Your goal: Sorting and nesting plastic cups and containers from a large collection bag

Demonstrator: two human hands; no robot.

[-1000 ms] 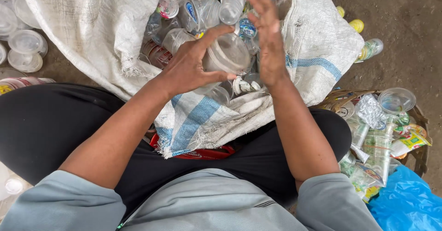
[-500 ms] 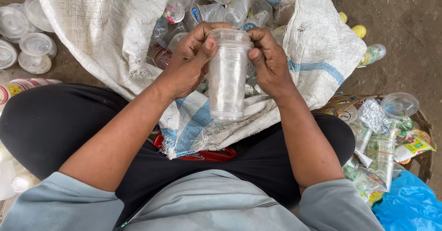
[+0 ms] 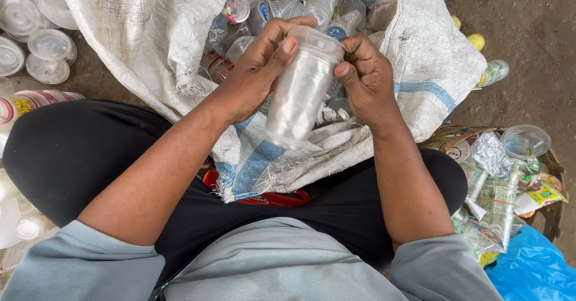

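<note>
- Clear plastic cup: I hold it between both hands above my lap, over the mouth of the woven sack, its rim tilted toward 12 o'clock and its base pointing back at me.
- My left hand is closed around the upper wall of the cup, thumb pressed across the rim, which steadies it from the 9 o'clock side.
- My right hand is curled tight at the rim on the 3 o'clock side, fingertips pinching the edge; I cannot tell whether a lid or film sits under them.
- The sack lies open across my legs, so the bottles and cups inside it stay within easy reach at 12 o'clock.
- A cluster of clear lids rests on the ground at 10 o'clock, set apart from the sack.
- At 4 o'clock a basket holds wrappers, crushed plastic and another clear cup, beside a blue bag.
</note>
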